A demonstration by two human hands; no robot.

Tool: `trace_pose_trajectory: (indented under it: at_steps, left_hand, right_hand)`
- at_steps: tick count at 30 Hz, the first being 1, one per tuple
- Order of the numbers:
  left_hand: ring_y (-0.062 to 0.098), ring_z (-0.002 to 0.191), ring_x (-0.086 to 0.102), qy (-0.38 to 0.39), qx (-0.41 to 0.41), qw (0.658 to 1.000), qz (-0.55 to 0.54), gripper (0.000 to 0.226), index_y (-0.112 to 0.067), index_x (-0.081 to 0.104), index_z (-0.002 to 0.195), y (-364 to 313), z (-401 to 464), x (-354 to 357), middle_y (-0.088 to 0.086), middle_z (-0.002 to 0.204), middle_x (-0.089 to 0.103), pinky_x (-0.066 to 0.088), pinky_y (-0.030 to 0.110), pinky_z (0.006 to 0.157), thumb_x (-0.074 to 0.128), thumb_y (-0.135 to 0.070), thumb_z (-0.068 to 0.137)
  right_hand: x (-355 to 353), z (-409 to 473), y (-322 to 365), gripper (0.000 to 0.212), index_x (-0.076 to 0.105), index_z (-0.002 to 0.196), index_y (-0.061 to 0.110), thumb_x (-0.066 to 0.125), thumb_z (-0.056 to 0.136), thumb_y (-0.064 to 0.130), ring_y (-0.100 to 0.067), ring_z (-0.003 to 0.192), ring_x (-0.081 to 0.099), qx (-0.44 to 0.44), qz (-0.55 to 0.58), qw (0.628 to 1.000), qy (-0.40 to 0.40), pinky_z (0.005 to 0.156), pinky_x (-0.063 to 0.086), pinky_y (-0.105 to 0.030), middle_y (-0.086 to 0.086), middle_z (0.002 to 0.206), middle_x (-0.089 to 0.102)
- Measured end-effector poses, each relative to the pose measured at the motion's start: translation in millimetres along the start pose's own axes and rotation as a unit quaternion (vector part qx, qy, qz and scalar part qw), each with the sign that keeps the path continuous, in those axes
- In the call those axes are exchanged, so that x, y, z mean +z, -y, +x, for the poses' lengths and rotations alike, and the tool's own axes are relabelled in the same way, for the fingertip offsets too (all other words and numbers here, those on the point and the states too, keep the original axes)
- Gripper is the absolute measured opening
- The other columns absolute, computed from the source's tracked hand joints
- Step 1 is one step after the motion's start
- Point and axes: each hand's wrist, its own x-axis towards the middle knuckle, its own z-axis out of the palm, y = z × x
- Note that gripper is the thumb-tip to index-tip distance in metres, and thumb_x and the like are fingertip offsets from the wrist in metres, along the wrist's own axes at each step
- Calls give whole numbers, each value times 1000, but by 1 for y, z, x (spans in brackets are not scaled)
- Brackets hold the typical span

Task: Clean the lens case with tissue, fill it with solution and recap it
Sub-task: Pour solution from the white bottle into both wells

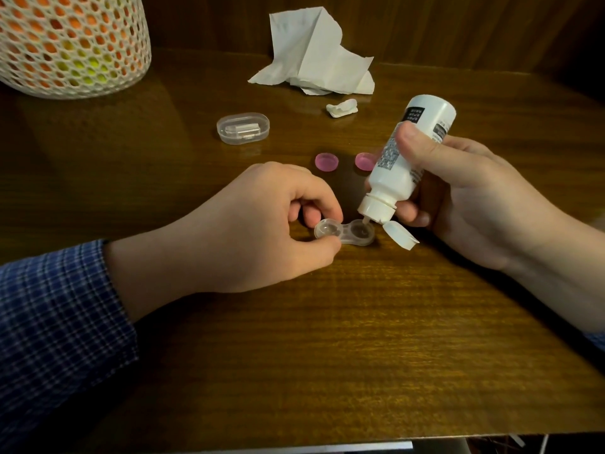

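the clear lens case (344, 233) lies on the table (327, 355), its left well pinched between the left hand's (262, 224) thumb and fingers. the right hand (458, 191) is clamped round the inverted solution bottle (406, 162), nozzle just over the right well, its flip cap (401, 235) hanging open beside the case. too hard a squeeze would likely overfill the shallow well and flood the table; a loose left grip could let the light case tip. the two pink caps (326, 161) wait just behind, the crumpled tissue (314, 54) further back.
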Motion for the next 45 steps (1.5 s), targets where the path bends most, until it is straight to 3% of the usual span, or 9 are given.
trace_pose_trajectory:
  at_steps: [8, 14, 19, 23, 28, 32, 38, 42, 45]
  left_hand:
    - [16, 79, 60, 1, 1, 1000, -1, 27, -33, 75, 103, -1, 0, -1, -10, 83, 64, 52, 36, 64, 68, -41, 77]
    - [16, 80, 60, 0, -1, 1000, -6, 26, -33, 75, 102, -1, 0, 0, -10, 82, 65, 51, 35, 64, 68, -40, 77]
    - [16, 79, 60, 0, 1, 1000, -7, 24, -33, 75, 101, -1, 0, 0, -10, 82, 65, 50, 34, 63, 70, -39, 78]
    - [15, 79, 60, -1, 2, 1000, -6, 25, -32, 75, 101, -1, 0, 0, -9, 82, 65, 51, 34, 64, 69, -39, 78]
    - [16, 78, 60, -3, 4, 1000, -3, 25, -32, 75, 101, -1, 0, 0, -9, 81, 65, 51, 36, 63, 69, -39, 78]
    - [16, 78, 60, -3, 2, 1000, -3, 26, -33, 76, 102, -1, 0, 0, -10, 81, 65, 50, 35, 64, 68, -40, 78]
    - [16, 80, 59, -4, 2, 1000, -2, 25, -32, 76, 101, -1, 0, 0, -9, 81, 65, 49, 32, 64, 69, -38, 78]
    - [16, 78, 60, -2, -2, 1000, -3, 27, -33, 76, 102, -1, 0, 0, -9, 81, 65, 50, 35, 64, 67, -41, 78]
    - [17, 78, 60, -5, -2, 1000, -7, 25, -33, 76, 101, -1, 0, 0, -9, 81, 65, 51, 37, 64, 68, -39, 78]
  right_hand:
    - [-3, 1, -1, 39, 61, 109, 4, 60, 93, 40, -10, 53, 51, 4, 0, 1000, 1, 47, 37, -21, -21, 96, 61]
    - [-5, 2, -2, 33, 63, 103, 9, 62, 93, 41, -10, 54, 52, 10, -2, 1000, 1, 47, 37, -21, -23, 102, 62]
    - [-6, 3, -4, 38, 63, 108, 6, 62, 94, 42, -11, 54, 52, 15, -4, 1000, -3, 48, 37, -22, -11, 84, 67]
    - [-7, 3, -3, 34, 64, 103, 10, 63, 93, 42, -11, 55, 52, 12, -1, 1000, -1, 48, 37, -22, -20, 100, 66]
    - [-8, 3, -3, 40, 63, 108, 6, 63, 93, 43, -11, 54, 52, 17, -1, 1000, 0, 47, 38, -20, -13, 90, 67]
    - [-8, 3, -3, 58, 58, 124, -7, 61, 95, 42, -10, 53, 51, 18, 3, 1000, -1, 47, 39, -19, -3, 73, 67]
    - [-8, 3, -3, 34, 65, 101, 9, 64, 92, 42, -11, 53, 52, 18, 1, 1000, -2, 47, 38, -20, -17, 92, 67]
    - [-8, 3, -2, 34, 65, 103, 8, 63, 95, 41, -11, 54, 52, 21, 5, 1000, 1, 47, 39, -20, -19, 96, 66]
    - [-8, 4, -2, 45, 61, 115, -1, 60, 97, 41, -11, 54, 52, 28, 7, 1000, -4, 46, 39, -19, -9, 80, 68]
